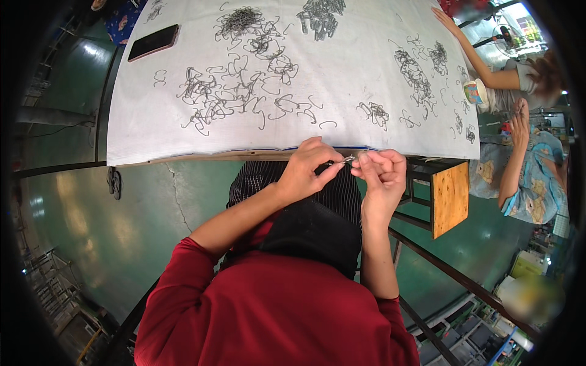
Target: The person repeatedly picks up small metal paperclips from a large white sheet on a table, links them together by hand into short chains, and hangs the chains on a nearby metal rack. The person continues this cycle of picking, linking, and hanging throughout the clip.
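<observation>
Just in front of the table's near edge, my left hand and my right hand meet at the fingertips. Both are closed in a pinch around a small shiny metal piece; its exact kind is too small to make out, and the fingers partly cover it. Beyond my left hand, loose bent wire hooks spread over the white-covered table. A single wire hook lies nearest to my hands, and a small heap of hooks sits a little beyond my right hand.
At the far side lie a dense hook pile and narrow metal pieces. More hooks lie at the right. A phone rests far left, a paper cup at the right edge. Co-workers' arms and a wooden stool are right.
</observation>
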